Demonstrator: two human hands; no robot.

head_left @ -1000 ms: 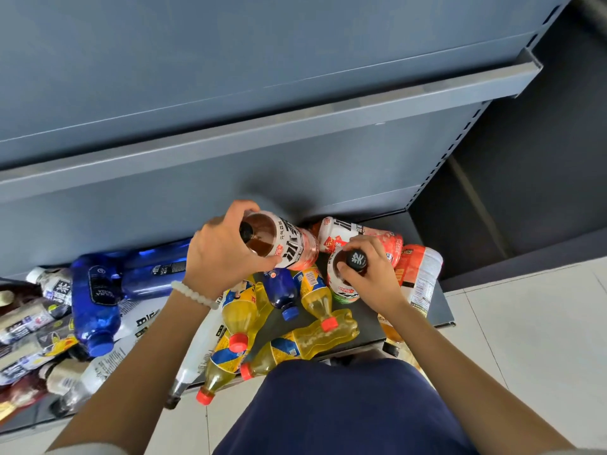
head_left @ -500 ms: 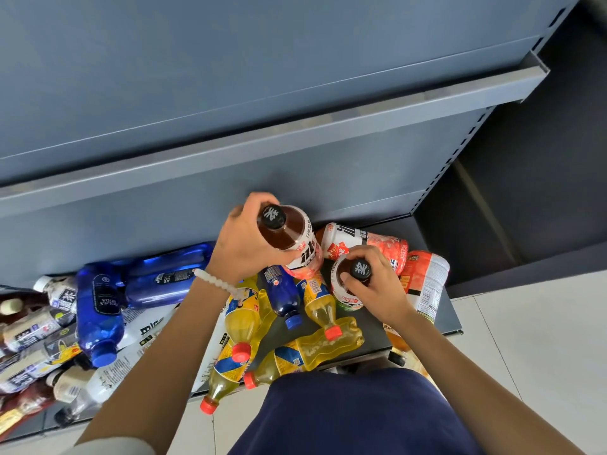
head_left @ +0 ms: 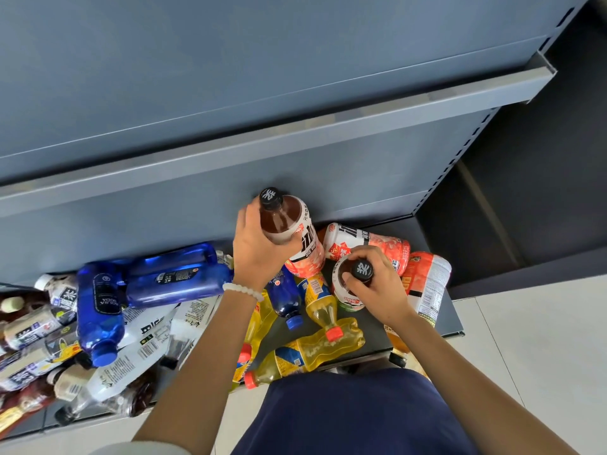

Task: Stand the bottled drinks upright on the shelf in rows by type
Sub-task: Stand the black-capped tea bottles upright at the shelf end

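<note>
My left hand (head_left: 259, 249) grips a brown tea bottle (head_left: 289, 224) with a black cap and a pink-and-white label, held nearly upright near the back of the bottom shelf (head_left: 451, 318). My right hand (head_left: 377, 287) grips the neck of a second tea bottle of the same kind (head_left: 343, 287), which stands upright just to the right. A third one (head_left: 364, 243) lies on its side behind them. Yellow bottles with red caps (head_left: 325, 346) and a small blue bottle (head_left: 285, 297) lie in front.
Large blue bottles (head_left: 141, 284) and a heap of white-labelled and dark bottles (head_left: 49, 333) lie at the left of the shelf. An orange-labelled bottle (head_left: 427, 287) lies at the right end. An upper shelf edge (head_left: 295, 139) overhangs. Tiled floor (head_left: 532, 356) lies to the right.
My left hand has raised its tea bottle from lying tilted to nearly upright and moved it back toward the shelf wall. My right hand keeps its hold on the standing bottle.
</note>
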